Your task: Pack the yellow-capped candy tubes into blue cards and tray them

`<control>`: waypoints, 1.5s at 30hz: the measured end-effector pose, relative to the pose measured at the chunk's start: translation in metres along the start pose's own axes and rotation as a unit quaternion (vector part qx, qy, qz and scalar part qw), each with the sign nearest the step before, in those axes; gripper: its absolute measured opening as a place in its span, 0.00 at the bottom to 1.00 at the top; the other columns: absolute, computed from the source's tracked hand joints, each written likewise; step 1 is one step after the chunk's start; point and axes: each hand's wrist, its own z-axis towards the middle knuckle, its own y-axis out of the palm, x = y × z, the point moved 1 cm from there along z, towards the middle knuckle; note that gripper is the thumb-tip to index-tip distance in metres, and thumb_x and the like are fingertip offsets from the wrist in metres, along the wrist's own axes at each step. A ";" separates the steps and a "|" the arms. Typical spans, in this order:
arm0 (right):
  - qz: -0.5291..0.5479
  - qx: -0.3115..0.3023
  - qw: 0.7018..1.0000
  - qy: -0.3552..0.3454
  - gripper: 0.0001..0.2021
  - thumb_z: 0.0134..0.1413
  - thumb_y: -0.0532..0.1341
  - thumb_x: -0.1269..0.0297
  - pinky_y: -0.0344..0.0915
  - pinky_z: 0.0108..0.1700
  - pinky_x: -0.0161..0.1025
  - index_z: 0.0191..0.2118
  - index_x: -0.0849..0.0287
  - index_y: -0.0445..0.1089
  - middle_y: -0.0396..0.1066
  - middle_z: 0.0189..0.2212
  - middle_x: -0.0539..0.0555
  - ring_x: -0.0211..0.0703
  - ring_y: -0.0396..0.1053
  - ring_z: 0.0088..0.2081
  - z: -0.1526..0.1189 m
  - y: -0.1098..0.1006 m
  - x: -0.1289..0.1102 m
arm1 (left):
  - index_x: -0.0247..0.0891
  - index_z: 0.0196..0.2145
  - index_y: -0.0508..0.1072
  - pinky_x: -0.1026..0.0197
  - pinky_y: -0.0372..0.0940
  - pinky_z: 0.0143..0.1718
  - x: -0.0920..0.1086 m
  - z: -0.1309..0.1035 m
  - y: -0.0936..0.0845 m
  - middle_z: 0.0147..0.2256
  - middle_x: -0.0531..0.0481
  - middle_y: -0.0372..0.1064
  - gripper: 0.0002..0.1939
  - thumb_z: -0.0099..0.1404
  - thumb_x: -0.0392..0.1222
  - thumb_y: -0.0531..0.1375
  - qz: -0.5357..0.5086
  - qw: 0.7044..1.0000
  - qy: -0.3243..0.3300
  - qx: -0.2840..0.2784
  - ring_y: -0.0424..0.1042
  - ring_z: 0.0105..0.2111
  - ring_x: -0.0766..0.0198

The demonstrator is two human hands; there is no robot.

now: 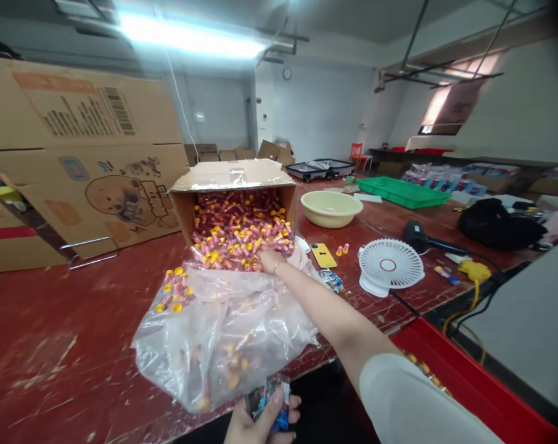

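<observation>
At the bottom of the head view, my left hand [255, 422] is closed around small dark-blue printed packets [280, 413], thumb on top. My right arm is stretched forward, and my right hand [270, 261] reaches into the mouth of an open cardboard box [235, 176]. The box lies on its side, full of small pink pieces with yellow caps [242, 222]. My right fingers are hidden among these pieces. A clear plastic bag [223, 327] spreads from the box toward me, with a cluster of loose capped pieces [174, 290] on its left part.
Right of the box are a cream basin [332, 208], a yellow phone [324, 254], foil packets [330, 280], a white fan [390, 264] and a black hair dryer [422, 237]. A green tray [403, 191] lies behind. Large cartons [98, 179] stand left; a red tray [473, 376] is lower right.
</observation>
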 end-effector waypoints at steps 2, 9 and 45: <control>0.018 0.008 1.000 0.008 0.10 0.59 0.59 0.62 0.67 0.46 0.48 0.43 0.63 0.67 0.69 0.43 0.55 0.44 0.69 0.43 -0.006 -0.003 0.004 | 0.31 0.29 0.79 0.59 0.71 0.26 0.004 -0.003 0.000 0.32 0.37 0.78 0.26 0.40 0.57 0.70 -0.016 1.000 -0.001 0.011 0.76 0.30 0.55; 0.136 0.087 0.987 0.010 0.07 0.62 0.52 0.62 0.68 0.44 0.44 0.39 0.60 0.61 0.70 0.36 0.56 0.42 0.70 0.38 -0.126 -0.047 -0.017 | 0.31 0.24 0.74 0.61 0.71 0.25 0.005 -0.001 0.006 0.21 0.47 0.75 0.19 0.37 0.43 0.75 -0.102 0.994 0.016 0.043 0.72 0.20 0.64; 0.336 0.032 0.941 0.016 0.29 0.34 0.60 0.80 0.64 0.36 0.35 0.44 0.54 0.52 0.59 0.37 0.49 0.37 0.63 0.35 -0.280 -0.006 -0.076 | 0.35 0.37 0.77 0.65 0.67 0.27 0.011 -0.013 0.024 0.28 0.46 0.78 0.20 0.49 0.49 0.69 -0.086 0.996 -0.007 -0.019 0.76 0.33 0.56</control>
